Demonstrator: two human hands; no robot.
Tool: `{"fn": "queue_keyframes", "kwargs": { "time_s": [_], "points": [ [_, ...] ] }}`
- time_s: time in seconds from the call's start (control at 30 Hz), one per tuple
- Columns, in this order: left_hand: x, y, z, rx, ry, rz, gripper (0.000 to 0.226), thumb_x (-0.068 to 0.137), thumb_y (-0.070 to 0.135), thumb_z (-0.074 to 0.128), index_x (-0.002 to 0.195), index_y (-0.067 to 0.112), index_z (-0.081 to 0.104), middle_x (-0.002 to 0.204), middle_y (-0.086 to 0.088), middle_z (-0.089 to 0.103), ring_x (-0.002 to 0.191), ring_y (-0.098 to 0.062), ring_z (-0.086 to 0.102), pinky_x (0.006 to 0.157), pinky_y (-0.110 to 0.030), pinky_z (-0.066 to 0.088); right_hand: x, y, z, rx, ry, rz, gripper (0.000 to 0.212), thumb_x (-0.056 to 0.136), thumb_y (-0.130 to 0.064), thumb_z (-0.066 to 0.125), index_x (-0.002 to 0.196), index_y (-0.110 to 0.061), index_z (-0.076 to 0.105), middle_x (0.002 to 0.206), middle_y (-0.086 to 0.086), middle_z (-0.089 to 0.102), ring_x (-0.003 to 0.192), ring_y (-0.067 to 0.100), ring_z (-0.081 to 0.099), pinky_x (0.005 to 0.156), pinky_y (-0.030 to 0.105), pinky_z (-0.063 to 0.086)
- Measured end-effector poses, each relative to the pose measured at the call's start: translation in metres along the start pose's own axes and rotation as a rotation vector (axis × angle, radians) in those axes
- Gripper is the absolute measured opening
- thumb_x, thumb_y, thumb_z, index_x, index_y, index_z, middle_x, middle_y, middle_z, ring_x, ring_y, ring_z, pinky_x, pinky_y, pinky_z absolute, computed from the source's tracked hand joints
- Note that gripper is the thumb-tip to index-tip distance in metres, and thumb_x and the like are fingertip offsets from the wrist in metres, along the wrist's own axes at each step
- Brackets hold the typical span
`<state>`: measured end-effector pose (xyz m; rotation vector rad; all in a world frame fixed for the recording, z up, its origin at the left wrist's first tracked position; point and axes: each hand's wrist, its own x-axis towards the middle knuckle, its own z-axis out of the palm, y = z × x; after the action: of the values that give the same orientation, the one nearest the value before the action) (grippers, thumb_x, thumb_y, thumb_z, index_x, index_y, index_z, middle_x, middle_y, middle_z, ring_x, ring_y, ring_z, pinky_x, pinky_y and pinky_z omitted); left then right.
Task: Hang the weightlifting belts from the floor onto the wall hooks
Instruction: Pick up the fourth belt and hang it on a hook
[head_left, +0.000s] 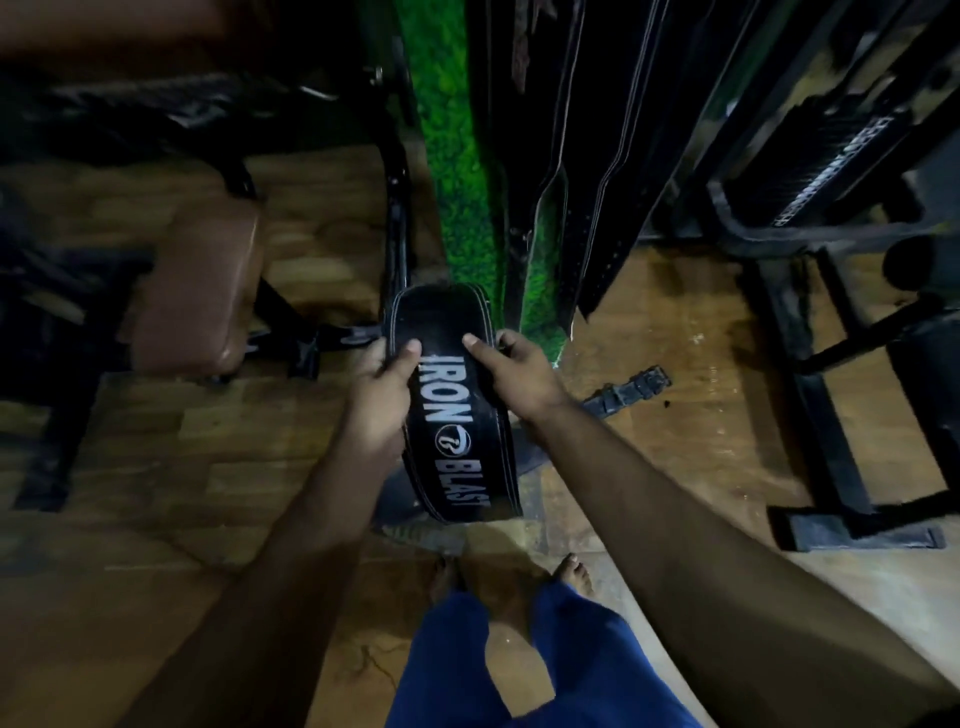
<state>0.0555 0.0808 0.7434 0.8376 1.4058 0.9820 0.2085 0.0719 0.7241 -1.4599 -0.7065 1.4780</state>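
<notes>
Blue trouser legs (509, 670) and bare feet at bottom of view, on wood floor (675, 426). Both forearms reach fwd from there.

Left hand (382, 387) grips left edge of black "IRON BLAST" belt (452, 415), thumb on the face, fingers curled under. Right hand (511, 371) grips right edge opp., thumb on the face near the "N". Belt held clear of floor, approx. centred betw. the two hands; long axis runs away from the person toward the wall, far end curling over. Both hands about equally near; neither leads.

Hung belts (597, 171) already on wall, directly ahead and above the held belt, beside green panel (457, 156). Hooks themselves not in view. One more belt (626, 392) lies on floor just right of right wrist.

Judgement: belt needs lifting up and fwd; the end to be hooked can't be identified. Task partly done.
</notes>
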Motion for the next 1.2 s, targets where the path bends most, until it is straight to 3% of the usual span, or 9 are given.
{"fn": "queue_keyframes", "kwargs": {
  "time_s": [0.1,0.27,0.47,0.63,0.73,0.87,0.97,1.07,1.2],
  "points": [
    [-0.030,0.007,0.004,0.040,-0.117,0.084,0.020,0.096,0.017,0.062,0.115,0.012,0.067,0.109,-0.012,0.075,0.096,-0.030,0.073,0.083,-0.039,0.059,-0.016,-0.034,-0.006,0.090,0.048,-0.042,0.017,0.092,-0.020,0.074,0.100,-0.005,0.071,0.098,0.015,0.077,0.082,0.026,0.075,0.071,0.032,0.061],
    [-0.061,0.047,0.006,0.000,-0.087,0.051,0.027,0.098,0.019,0.062,0.122,0.008,0.065,0.116,-0.008,0.074,0.103,-0.022,0.072,0.088,-0.039,0.057,-0.041,-0.057,-0.023,0.092,-0.142,-0.132,0.015,0.094,-0.015,0.070,0.106,-0.006,0.070,0.098,0.012,0.077,0.086,0.025,0.074,0.078,0.034,0.059],
    [-0.067,0.102,0.039,0.002,-0.144,0.302,0.024,0.101,0.002,0.051,0.122,-0.001,0.062,0.108,-0.009,0.074,0.092,-0.017,0.072,0.081,-0.030,0.059,-0.051,-0.101,-0.027,0.163,-0.168,-0.129,0.043,0.097,-0.036,0.065,0.129,-0.008,0.064,0.114,0.013,0.076,0.103,0.028,0.075,0.087,0.036,0.061],
    [-0.077,0.103,0.039,0.113,-0.209,0.338,0.024,0.096,0.000,0.057,0.106,0.015,0.072,0.101,-0.002,0.078,0.096,-0.017,0.073,0.089,-0.040,0.057,-0.049,-0.147,-0.048,0.172,-0.127,-0.251,0.030,0.094,-0.008,0.069,0.119,0.007,0.063,0.095,0.018,0.072,0.068,0.018,0.072,0.058,0.025,0.058],
    [-0.072,0.118,0.036,0.062,-0.208,0.291,0.018,0.098,0.016,0.060,0.111,0.013,0.072,0.108,-0.008,0.077,0.102,-0.022,0.072,0.098,-0.052,0.052,-0.052,-0.154,-0.047,0.156,-0.207,-0.337,0.016,0.091,0.002,0.068,0.107,0.001,0.066,0.092,0.014,0.072,0.072,0.017,0.071,0.067,0.027,0.060],
    [-0.061,0.151,0.041,-0.056,-0.244,0.350,0.037,0.097,0.012,0.058,0.129,-0.006,0.058,0.120,-0.025,0.067,0.101,-0.032,0.069,0.094,-0.046,0.054,-0.059,-0.138,-0.037,0.066,-0.339,-0.385,0.020,0.088,0.007,0.068,0.108,0.004,0.066,0.099,0.013,0.071,0.082,0.017,0.070,0.079,0.028,0.060],
    [-0.056,0.161,0.043,0.007,-0.301,0.433,0.032,0.095,0.001,0.058,0.126,-0.006,0.060,0.121,-0.028,0.067,0.103,-0.034,0.066,0.094,-0.045,0.054,-0.062,-0.143,-0.033,0.131,-0.276,-0.376,0.006,0.095,-0.011,0.067,0.094,-0.005,0.071,0.094,0.011,0.073,0.078,0.016,0.071,0.076,0.029,0.059],
    [-0.056,0.159,0.038,0.055,-0.361,0.483,0.033,0.095,-0.004,0.056,0.126,0.004,0.063,0.121,-0.013,0.071,0.110,-0.025,0.068,0.096,-0.036,0.054,-0.061,-0.170,-0.029,0.093,-0.221,-0.347,0.032,0.097,-0.037,0.064,0.107,-0.009,0.074,0.107,0.014,0.076,0.092,0.027,0.074,0.083,0.037,0.060],
    [-0.055,0.147,0.020,0.203,-0.424,0.499,0.036,0.093,-0.001,0.063,0.128,0.005,0.063,0.126,-0.008,0.071,0.121,-0.023,0.065,0.106,-0.037,0.049,-0.062,-0.204,-0.017,0.116,-0.235,-0.424,0.012,0.096,-0.008,0.064,0.092,-0.013,0.074,0.082,0.000,0.077,0.071,0.010,0.071,0.066,0.024,0.056]
  ]
}}
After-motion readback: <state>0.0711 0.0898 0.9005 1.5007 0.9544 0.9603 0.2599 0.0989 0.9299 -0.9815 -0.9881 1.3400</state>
